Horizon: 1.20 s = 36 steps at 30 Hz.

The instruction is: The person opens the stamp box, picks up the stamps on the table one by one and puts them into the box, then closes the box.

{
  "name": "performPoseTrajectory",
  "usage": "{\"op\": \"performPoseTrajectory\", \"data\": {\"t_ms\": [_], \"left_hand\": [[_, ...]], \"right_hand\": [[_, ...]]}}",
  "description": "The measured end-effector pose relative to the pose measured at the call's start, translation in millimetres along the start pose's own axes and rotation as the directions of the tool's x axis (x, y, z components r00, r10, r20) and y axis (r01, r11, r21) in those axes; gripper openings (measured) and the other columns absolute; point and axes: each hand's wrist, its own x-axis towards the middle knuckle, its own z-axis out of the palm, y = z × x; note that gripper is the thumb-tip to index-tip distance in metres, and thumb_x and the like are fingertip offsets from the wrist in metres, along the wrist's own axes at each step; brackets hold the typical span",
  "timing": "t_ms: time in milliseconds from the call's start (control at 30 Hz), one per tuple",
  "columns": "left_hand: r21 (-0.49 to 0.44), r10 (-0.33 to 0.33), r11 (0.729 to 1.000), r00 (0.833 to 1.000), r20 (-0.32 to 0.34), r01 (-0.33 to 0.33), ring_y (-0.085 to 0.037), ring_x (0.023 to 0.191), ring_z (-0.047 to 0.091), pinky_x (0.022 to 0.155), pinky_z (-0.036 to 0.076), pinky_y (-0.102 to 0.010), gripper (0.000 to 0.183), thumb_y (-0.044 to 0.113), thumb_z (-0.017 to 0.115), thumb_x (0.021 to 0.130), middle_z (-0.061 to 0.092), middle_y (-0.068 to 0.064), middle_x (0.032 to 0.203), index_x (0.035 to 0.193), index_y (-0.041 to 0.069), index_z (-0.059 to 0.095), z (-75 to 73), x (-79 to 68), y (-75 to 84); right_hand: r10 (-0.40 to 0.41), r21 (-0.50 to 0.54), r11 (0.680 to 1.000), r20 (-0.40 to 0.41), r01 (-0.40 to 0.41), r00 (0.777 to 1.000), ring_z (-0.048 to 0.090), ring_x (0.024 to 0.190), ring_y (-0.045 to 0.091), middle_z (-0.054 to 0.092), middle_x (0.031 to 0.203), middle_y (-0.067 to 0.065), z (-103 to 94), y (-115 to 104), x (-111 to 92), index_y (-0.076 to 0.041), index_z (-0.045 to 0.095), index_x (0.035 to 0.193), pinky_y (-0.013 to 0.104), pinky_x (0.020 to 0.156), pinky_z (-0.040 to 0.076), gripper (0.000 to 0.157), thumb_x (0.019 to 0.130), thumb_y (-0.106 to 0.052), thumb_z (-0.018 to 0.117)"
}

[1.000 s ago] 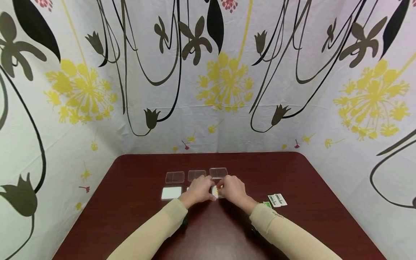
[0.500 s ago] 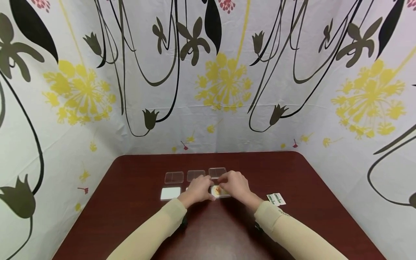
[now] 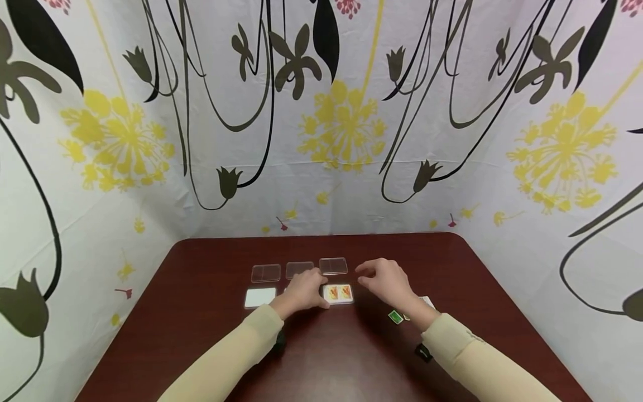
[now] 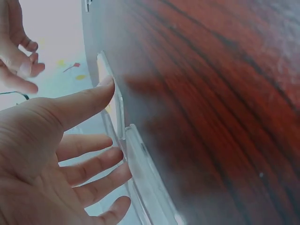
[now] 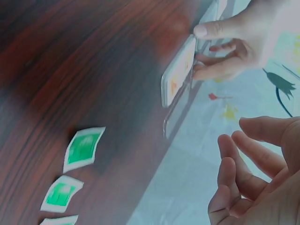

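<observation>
Head view has two rows of flat rectangular cases on a dark red, wood-grained table (image 3: 321,357). The far row is three clear plastic trays, a left tray (image 3: 265,273), a middle tray (image 3: 300,270) and a right tray (image 3: 334,267); divider lines show in the outer two. Nearer the person, the leftmost case (image 3: 246,306) has a plain white face, the middle case (image 4: 149,176) is mostly hidden behind the left hand (image 3: 302,290), and the rightmost case (image 3: 339,303) contains two orange-printed pieces (image 3: 346,292) side by side within its rim.

The left hand's thumb meets the near left corner of the rightmost case, while its other fingers extend loosely toward the far side; it is relaxed rather than clenched. The rightmost case thus lies flat just beside this hand, on its right.

The right hand (image 3: 387,282) is raised to the right of that case, apart from it, fingers loosely bent and grasping nothing. Right wrist view shows a row of green-and-white squares (image 5: 84,147) on the table, the last one cut off by the frame. They lie nearer the person than the right hand, well apart from the cases.
</observation>
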Motion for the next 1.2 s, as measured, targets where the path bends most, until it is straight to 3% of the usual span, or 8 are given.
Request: {"op": "performPoseTrajectory", "data": {"t_ms": [267, 400, 567, 767, 900, 1100, 1200], "left_hand": [[-0.042, 0.005, 0.999, 1.000, -0.001, -0.005, -0.026, 0.107, 0.061, 0.084, 0.052, -0.047, 0.068, 0.044, 0.086, 0.078, 0.063, -0.008, 0.121, 0.134, 0.009, 0.067, -10.0, -15.0, -9.9], [-0.046, 0.008, 0.999, 1.000, -0.020, -0.009, -0.027, 0.105, 0.061, 0.080, 0.051, -0.047, 0.065, 0.041, 0.086, 0.078, 0.064, -0.007, 0.117, 0.132, 0.010, 0.068, -13.6, -21.9, -18.6], [-0.034, -0.006, 0.999, 1.000, -0.029, 0.005, -0.031, 0.110, 0.059, 0.087, 0.048, -0.055, 0.064, 0.040, 0.087, 0.078, 0.064, -0.007, 0.121, 0.133, 0.012, 0.068, -15.2, -33.3, -31.6], [-0.030, -0.031, 0.999, 0.999, -0.036, 0.029, -0.033, 0.115, 0.057, 0.094, 0.044, -0.061, 0.061, 0.040, 0.087, 0.079, 0.062, -0.009, 0.127, 0.132, 0.013, 0.069, -17.2, -43.4, -43.3], [-0.023, -0.029, 0.999, 0.999, -0.039, 0.028, -0.033, 0.114, 0.057, 0.094, 0.044, -0.060, 0.061, 0.040, 0.087, 0.079, 0.062, -0.009, 0.125, 0.131, 0.013, 0.069, -18.3, -46.9, -47.0], [-0.017, -0.047, 0.999, 0.998, -0.035, 0.046, -0.033, 0.112, 0.058, 0.094, 0.044, -0.059, 0.059, 0.038, 0.088, 0.078, 0.063, -0.009, 0.123, 0.130, 0.014, 0.070, -17.8, -51.4, -50.7], [-0.018, -0.049, 0.999, 0.998, -0.032, 0.049, -0.032, 0.111, 0.058, 0.094, 0.044, -0.058, 0.059, 0.038, 0.088, 0.078, 0.064, -0.009, 0.122, 0.129, 0.014, 0.070, -15.9, -53.2, -52.6]], "right_hand": [[0.003, -0.036, 0.999, 0.028, -0.002, 1.000, 0.061, 0.066, 0.005, 0.073, 0.088, -0.009, -17.5, 22, -28, -0.026, 0.078, 0.101, 0.032, 0.052, 0.044, 0.019, 0.085, -0.016, 0.079], [0.016, -0.058, 0.998, 0.049, -0.013, 0.999, 0.063, 0.071, 0.004, 0.072, 0.087, -0.009, -16.6, 39, -46, -0.023, 0.078, 0.100, 0.032, 0.055, 0.046, 0.020, 0.083, -0.012, 0.081], [0.003, -0.092, 0.996, 0.050, 0.002, 0.999, 0.064, 0.073, 0.007, 0.072, 0.088, -0.009, -11.8, 54, -63, -0.021, 0.077, 0.098, 0.032, 0.057, 0.047, 0.023, 0.079, -0.008, 0.081], [-0.059, -0.155, 0.986, 0.012, 0.060, 0.998, 0.059, 0.070, 0.010, 0.068, 0.083, -0.008, -7.7, 60, -66, -0.023, 0.074, 0.086, 0.033, 0.057, 0.046, 0.019, 0.077, -0.009, 0.083], [-0.081, -0.210, 0.974, 0.002, 0.079, 0.997, 0.053, 0.070, 0.012, 0.062, 0.079, -0.008, -4.8, 61, -68, -0.026, 0.071, 0.077, 0.035, 0.057, 0.044, 0.024, 0.072, -0.005, 0.082], [-0.116, -0.255, 0.960, -0.004, 0.111, 0.993, 0.056, 0.076, 0.014, 0.061, 0.077, -0.011, 2.3, 67, -75, -0.030, 0.072, 0.075, 0.041, 0.074, 0.045, 0.031, 0.066, -0.001, 0.081], [-0.132, -0.271, 0.955, -0.012, 0.124, 0.991, 0.057, 0.077, 0.016, 0.061, 0.076, -0.011, 3.5, 68, -77, -0.030, 0.073, 0.074, 0.042, 0.073, 0.046, 0.031, 0.064, -0.002, 0.083]]}}
